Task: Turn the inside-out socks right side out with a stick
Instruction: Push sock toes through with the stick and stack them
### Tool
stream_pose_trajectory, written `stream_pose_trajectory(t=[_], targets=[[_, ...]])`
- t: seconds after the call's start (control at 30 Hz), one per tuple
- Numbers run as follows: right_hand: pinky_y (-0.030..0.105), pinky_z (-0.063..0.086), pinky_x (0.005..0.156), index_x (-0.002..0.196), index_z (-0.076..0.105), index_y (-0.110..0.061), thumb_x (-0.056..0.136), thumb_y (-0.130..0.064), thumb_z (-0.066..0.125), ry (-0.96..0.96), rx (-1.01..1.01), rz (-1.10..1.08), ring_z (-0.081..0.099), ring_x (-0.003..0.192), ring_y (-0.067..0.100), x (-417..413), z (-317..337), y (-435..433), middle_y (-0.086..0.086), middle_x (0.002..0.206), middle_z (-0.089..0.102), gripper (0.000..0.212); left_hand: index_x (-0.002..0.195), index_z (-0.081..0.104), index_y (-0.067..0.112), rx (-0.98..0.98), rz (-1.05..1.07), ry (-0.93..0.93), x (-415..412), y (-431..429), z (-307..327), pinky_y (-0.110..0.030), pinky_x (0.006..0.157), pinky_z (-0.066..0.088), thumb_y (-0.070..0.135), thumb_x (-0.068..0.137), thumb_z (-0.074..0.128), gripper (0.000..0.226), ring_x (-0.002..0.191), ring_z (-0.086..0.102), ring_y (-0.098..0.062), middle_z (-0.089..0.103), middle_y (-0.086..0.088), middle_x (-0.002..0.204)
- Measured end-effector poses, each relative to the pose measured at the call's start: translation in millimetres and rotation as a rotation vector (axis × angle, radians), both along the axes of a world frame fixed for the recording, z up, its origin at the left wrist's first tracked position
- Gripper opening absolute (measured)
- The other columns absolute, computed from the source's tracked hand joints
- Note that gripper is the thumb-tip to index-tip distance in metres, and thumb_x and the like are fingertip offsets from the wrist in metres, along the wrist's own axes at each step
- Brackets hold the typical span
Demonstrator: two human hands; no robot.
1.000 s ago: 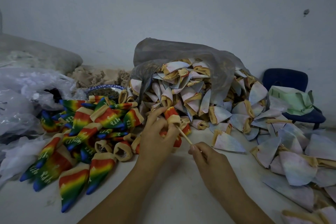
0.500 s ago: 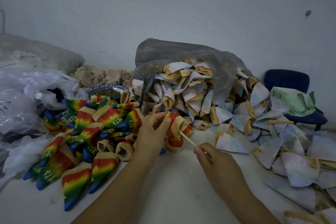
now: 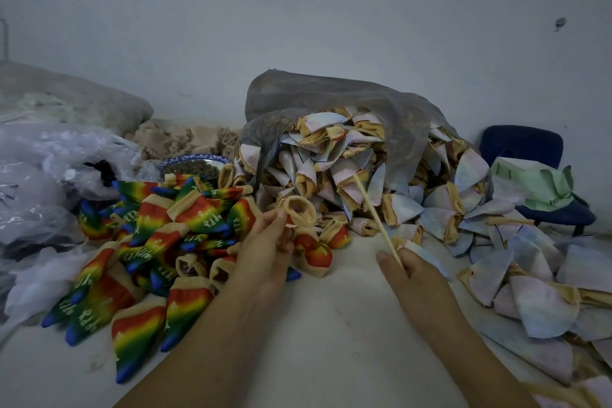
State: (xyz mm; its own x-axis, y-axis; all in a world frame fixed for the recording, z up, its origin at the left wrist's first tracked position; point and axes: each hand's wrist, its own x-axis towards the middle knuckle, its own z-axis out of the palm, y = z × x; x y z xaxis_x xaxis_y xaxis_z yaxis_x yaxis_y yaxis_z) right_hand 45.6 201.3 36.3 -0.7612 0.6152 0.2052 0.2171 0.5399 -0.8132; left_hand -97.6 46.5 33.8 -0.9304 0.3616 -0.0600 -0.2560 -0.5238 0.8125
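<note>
The left hand [image 3: 265,255] pinches the beige cuff of a rainbow sock [image 3: 299,209] with its fingertips [image 3: 280,217]. The cuff's mouth gapes toward the camera, just in front of the grey plastic bag [image 3: 331,96]. The right hand [image 3: 410,275] grips the lower end of the wooden stick [image 3: 374,215] between thumb and curled fingers. The stick slants up toward the bag's mouth, and whether its tip touches the pale inside-out socks [image 3: 361,172] spilling there I cannot tell.

Bare table [image 3: 331,325] lies open between the forearms in front of the bag. To the bag's left, the turned rainbow socks [image 3: 149,242] crowd up against the left wrist. To its right, more pale socks fan out toward the near edge of the table, just beside the right hand. A blue chair [image 3: 520,146] stands right of the bag.

Half a second ago the stick sat inside the cuff. It has since come out, and a clear gap separates stick and sock.
</note>
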Motion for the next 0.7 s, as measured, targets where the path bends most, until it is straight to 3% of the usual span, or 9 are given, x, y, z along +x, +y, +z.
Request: stream_pose_trajectory(t=[0.1,0.17,0.23,0.3,0.5,0.63,0.7], targets=[[0.021,0.026,0.042,0.063,0.053,-0.014,0.091,-0.048,0.053,0.045,-0.314,0.055,0.027,0.038,0.005,-1,1,-7,-0.008,0.049,0.036,0.044,0.101,0.07,0.012,0.015,-0.192,0.037,12,8,-2,-0.018,0.054,0.045,0.011,0.099,0.051,0.019,0.066,0.057,-0.008,0.071,-0.004,0.085],[0.02,0.022,0.037,0.073,0.069,-0.017,0.092,-0.046,0.052,0.138,-0.553,0.153,0.025,0.037,0.006,-1,4,-12,-0.007,0.054,0.045,0.038,0.098,0.072,0.013,-0.037,-0.302,0.126,22,13,-4,-0.021,0.061,0.045,0.012,0.097,0.052,0.02,0.073,0.057,-0.012,0.071,-0.006,0.088],[0.018,0.019,0.034,0.072,0.071,-0.023,0.09,-0.047,0.052,0.181,-0.684,0.259,0.021,0.037,0.005,0,7,-15,-0.007,0.058,0.053,0.036,0.092,0.075,0.018,-0.09,-0.386,0.213,30,15,-6,-0.028,0.072,0.042,0.013,0.097,0.056,0.021,0.082,0.058,-0.017,0.071,-0.006,0.09],[0.017,0.018,0.033,0.074,0.067,-0.022,0.086,-0.05,0.054,0.171,-0.739,0.353,0.019,0.038,0.004,1,9,-17,-0.009,0.053,0.048,0.033,0.089,0.075,0.022,-0.127,-0.442,0.245,35,17,-7,-0.033,0.079,0.039,0.016,0.096,0.058,0.019,0.086,0.058,-0.018,0.07,-0.004,0.09],[0.016,0.021,0.036,0.089,0.059,-0.013,0.079,-0.047,0.061,0.185,-0.837,0.457,0.018,0.041,0.004,2,5,-15,-0.003,0.06,0.032,0.035,0.091,0.067,0.015,-0.128,-0.505,0.271,40,14,-2,-0.026,0.073,0.045,0.021,0.085,0.064,0.01,0.073,0.062,-0.011,0.067,-0.004,0.079],[0.014,0.024,0.037,0.094,0.063,-0.012,0.081,-0.042,0.062,0.205,-0.879,0.535,0.021,0.043,0.004,2,4,-13,-0.004,0.065,0.046,0.033,0.088,0.067,0.013,-0.136,-0.551,0.297,44,13,-2,-0.019,0.065,0.049,0.015,0.09,0.062,0.006,0.069,0.059,-0.009,0.065,-0.002,0.075],[0.014,0.025,0.037,0.083,0.068,-0.019,0.079,-0.039,0.064,0.213,-0.888,0.571,0.022,0.043,0.004,4,4,-13,-0.003,0.068,0.045,0.021,0.077,0.073,0.022,-0.12,-0.618,0.338,46,12,0,-0.016,0.064,0.048,0.015,0.092,0.058,0.022,0.067,0.059,-0.004,0.065,0.006,0.07]])
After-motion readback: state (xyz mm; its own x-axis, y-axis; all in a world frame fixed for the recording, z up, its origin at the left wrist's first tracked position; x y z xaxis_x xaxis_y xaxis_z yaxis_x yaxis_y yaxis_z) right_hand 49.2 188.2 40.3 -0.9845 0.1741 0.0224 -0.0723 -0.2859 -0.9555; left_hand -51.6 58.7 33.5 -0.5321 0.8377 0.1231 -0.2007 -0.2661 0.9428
